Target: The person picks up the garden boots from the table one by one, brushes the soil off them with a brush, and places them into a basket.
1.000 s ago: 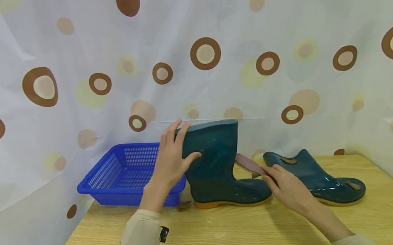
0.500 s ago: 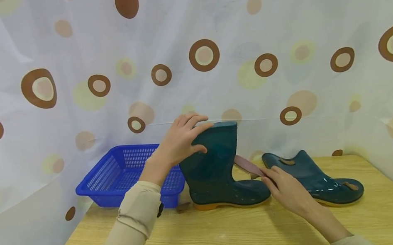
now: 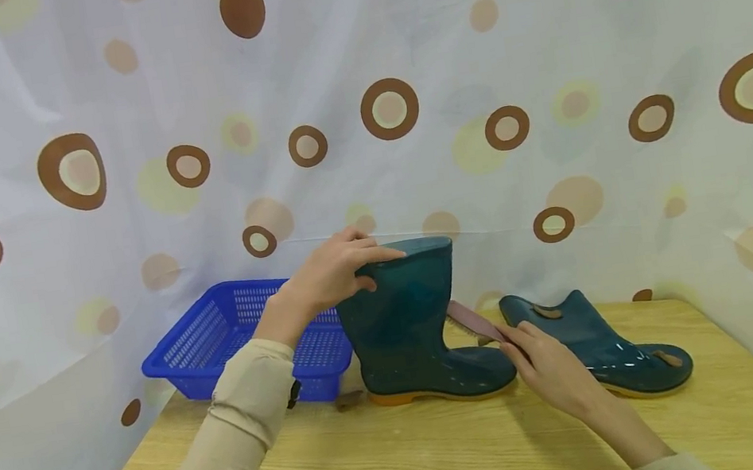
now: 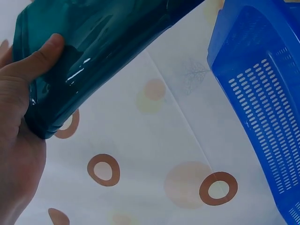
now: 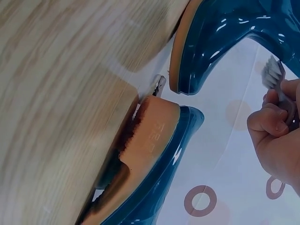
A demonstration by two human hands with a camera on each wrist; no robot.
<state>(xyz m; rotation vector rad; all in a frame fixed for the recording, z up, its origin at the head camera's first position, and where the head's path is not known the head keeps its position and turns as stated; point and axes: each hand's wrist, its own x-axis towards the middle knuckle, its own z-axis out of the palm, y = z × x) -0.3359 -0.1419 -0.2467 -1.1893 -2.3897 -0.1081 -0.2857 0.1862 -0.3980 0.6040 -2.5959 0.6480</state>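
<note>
Boot [image 3: 404,327] stands sole-down on the wooden surface [image 3: 393,457], toe to the person's right. Left hand [image 3: 338,272] grips its top rim, thumb on the outer wall. Right hand [image 3: 546,364] has its fingers wrapped round a brush [image 3: 473,320], head by the front of the shaft; whether the bristles touch, can't tell from here. Brushing looks to be in hand on this one: no scraps visible on its near side, far side hidden. Second boot [image 3: 585,334] lies on its side beyond the right hand, two brown scraps [image 3: 668,358] on it, so by my reading it is yet to be done. Blue basket [image 3: 174,368] by the left arm; spotted curtain [image 3: 557,25] behind.
</note>
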